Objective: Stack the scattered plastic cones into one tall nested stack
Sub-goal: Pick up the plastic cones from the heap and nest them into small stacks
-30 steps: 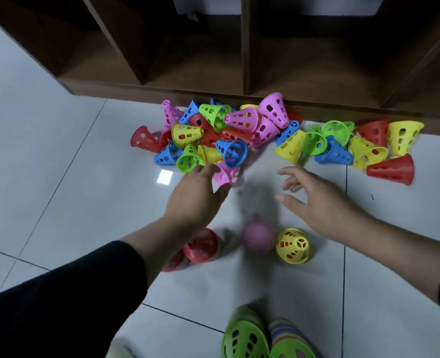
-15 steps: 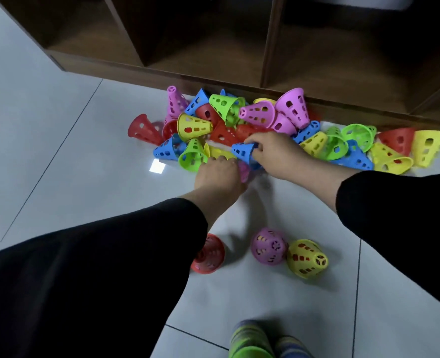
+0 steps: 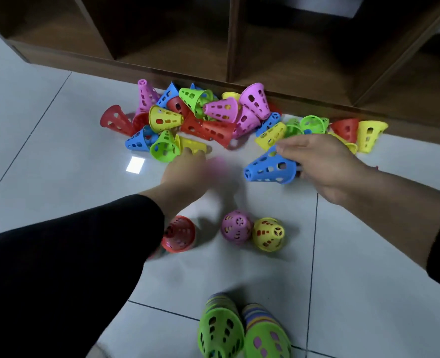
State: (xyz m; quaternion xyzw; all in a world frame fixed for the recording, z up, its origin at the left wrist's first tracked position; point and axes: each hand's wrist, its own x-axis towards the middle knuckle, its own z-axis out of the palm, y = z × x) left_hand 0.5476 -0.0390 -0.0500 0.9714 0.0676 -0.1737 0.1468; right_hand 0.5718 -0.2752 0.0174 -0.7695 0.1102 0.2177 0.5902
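At 12 o'clock on the tiled floor (image 3: 45,140), against the wooden shelf unit (image 3: 239,60), the pile of scattered cones (image 3: 208,117) is lying tangled, mouths pointing all ways. Right hand (image 3: 325,164) is holding a blue cone (image 3: 269,167) on its side, fingers wrapped over the wide rim end, narrow tip pointing to 9 o'clock. Left hand (image 3: 185,171) is reaching at the pile's near edge, touching or just beside a yellow cone (image 3: 191,146); a pink blur (image 3: 219,164) is sitting by its fingers, too smeared to tell if it is gripping anything. Closer in, toward 6 o'clock, a red cone (image 3: 180,235), a pink cone (image 3: 235,227) and a yellow-over-red cone (image 3: 268,235) are standing tip-up, well apart from the pile. At the bottom edge, two taller nested stacks (image 3: 242,332) with green tops are standing side by side.

Handling guess: thin perforated plastic, very light, stiff but a bit springy, smooth so it could be sliding on tile. Best grip looks like the wide rim or mid-wall, fingers through holes helping; nesting probably needs tips aligned, no force.
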